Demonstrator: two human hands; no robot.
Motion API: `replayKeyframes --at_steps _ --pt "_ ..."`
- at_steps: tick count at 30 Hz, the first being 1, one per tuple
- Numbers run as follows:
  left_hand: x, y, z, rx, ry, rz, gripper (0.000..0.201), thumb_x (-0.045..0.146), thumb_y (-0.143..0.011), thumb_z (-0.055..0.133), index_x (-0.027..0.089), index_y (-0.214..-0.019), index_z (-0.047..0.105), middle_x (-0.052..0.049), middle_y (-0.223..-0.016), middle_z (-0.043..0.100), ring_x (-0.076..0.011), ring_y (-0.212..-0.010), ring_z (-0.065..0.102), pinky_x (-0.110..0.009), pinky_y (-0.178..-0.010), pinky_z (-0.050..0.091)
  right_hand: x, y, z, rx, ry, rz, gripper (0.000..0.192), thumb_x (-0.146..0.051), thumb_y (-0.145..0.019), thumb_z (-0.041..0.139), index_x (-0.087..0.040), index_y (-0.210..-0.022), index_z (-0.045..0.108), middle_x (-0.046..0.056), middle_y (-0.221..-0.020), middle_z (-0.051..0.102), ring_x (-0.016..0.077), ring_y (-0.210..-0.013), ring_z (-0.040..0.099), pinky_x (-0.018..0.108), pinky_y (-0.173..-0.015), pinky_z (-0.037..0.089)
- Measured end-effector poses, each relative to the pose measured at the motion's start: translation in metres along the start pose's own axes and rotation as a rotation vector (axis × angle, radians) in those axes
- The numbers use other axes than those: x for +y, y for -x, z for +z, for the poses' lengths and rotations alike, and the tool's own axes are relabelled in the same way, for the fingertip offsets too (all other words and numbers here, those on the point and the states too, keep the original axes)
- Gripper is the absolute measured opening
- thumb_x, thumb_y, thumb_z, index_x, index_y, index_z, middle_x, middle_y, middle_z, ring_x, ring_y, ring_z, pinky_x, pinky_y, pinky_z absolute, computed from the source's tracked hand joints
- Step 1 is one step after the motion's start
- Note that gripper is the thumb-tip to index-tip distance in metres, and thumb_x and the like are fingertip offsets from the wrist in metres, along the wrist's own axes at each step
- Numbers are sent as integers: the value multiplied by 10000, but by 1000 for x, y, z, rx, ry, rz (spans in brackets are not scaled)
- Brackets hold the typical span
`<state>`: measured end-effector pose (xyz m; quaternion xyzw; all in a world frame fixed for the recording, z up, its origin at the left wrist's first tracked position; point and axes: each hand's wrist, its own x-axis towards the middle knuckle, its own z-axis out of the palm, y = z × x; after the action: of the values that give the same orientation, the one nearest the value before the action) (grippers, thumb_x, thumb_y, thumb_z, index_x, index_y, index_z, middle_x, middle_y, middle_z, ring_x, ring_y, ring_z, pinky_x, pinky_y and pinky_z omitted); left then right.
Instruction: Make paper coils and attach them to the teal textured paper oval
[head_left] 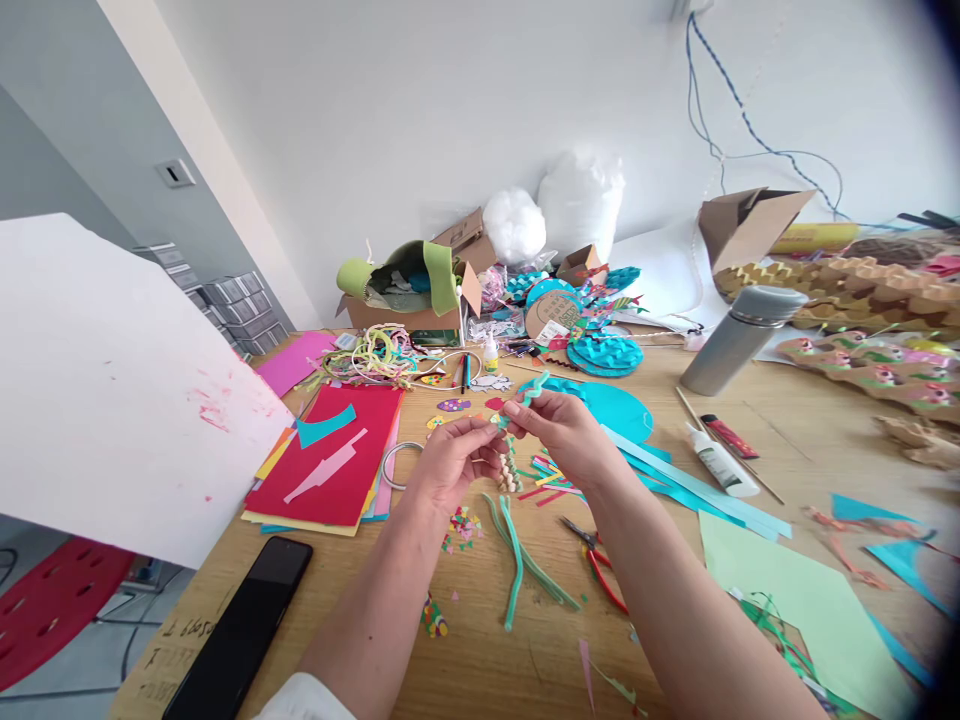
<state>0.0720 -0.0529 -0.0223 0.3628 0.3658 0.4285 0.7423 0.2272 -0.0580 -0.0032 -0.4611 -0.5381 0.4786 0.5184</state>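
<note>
Teal pipe cleaner (534,388), fuzzy and bent, held above the bench (487,660) between both hands, just over a short hanging string of pale wooden beads (510,472); bead count too small to tell. Right hand (564,428) with fingers pressed together, pinching the pipe cleaner near its upper end. Left hand (450,462) with fingers curled in, pinching the lower end where the beads hang.

Below on the light wooden bench: two more fuzzy pipe cleaners (517,560), mint and green, lying long and touching; red-handled pliers (600,565) just beside them; scattered coloured paper scraps (463,525).

To the left, a flat stack of coloured paper sheets (337,455), red on top, bearing one teal and one pink cut shape; a metal ring (397,465) at its edge; one black phone (247,625), glossy, face up.

To the right, long teal paper strips (697,490), a white glue bottle (721,460), a small red tube (729,436), a grey metal flask (739,340) lying tilted, a pale green sheet (802,600).

No writing readable.
</note>
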Motion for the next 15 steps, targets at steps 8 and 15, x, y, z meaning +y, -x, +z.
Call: replayKeyframes --at_steps 8,15 --pt "-2 -1 5 47 89 -27 241 255 -585 845 119 -718 697 -24 -609 675 -78 -472 568 -193 -454 419 5 -1 1 50 -30 -16 417 -573 -659 758 -173 -657 644 15 -614 637 133 -588 524 278 -601 413" --pt "-5 -2 6 88 69 -8 304 314 -562 862 107 -724 709 -31 -613 677 -75 -452 552 -197 -439 420 0 -2 -2 73 -55 35 481 -580 -567 808 -163 -750 654 4 -657 630 128 -611 531 275 -616 428"
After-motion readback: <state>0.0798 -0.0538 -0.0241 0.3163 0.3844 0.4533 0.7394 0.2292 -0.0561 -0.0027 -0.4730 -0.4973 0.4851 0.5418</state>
